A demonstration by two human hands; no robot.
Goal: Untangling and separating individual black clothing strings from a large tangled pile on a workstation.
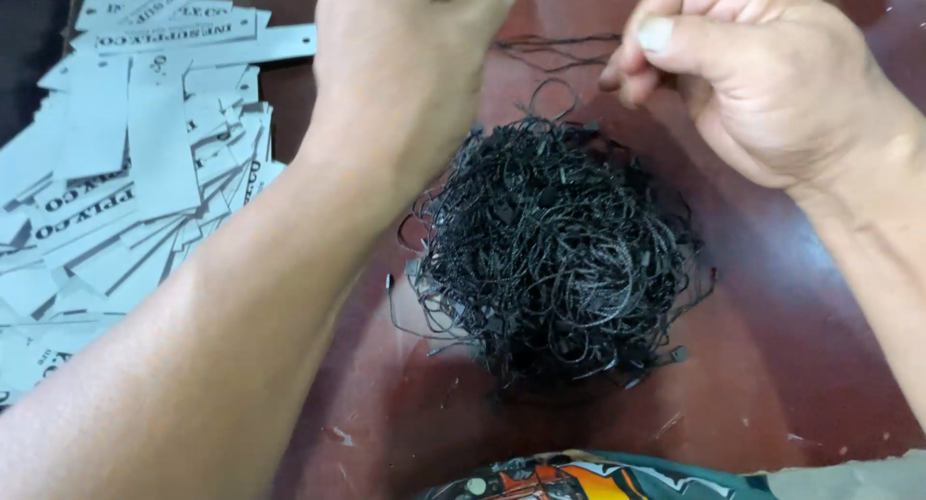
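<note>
A tangled heap of thin black string loops (555, 249) lies on a dark red table (772, 365) in front of me. My left hand (400, 66) is raised above the heap's far left side, fingers curled toward the top edge; what they hold is cut off from view. My right hand (762, 76) hovers at the upper right, thumb and fingers pinched together near a few loose black strings (555, 52) lying beyond the heap.
A wide pile of pale grey rectangular paper tags (125, 182) with dark print covers the table's left side. A bit of colourful clothing (579, 479) shows at the bottom edge. Small pale scuffs mark the red surface.
</note>
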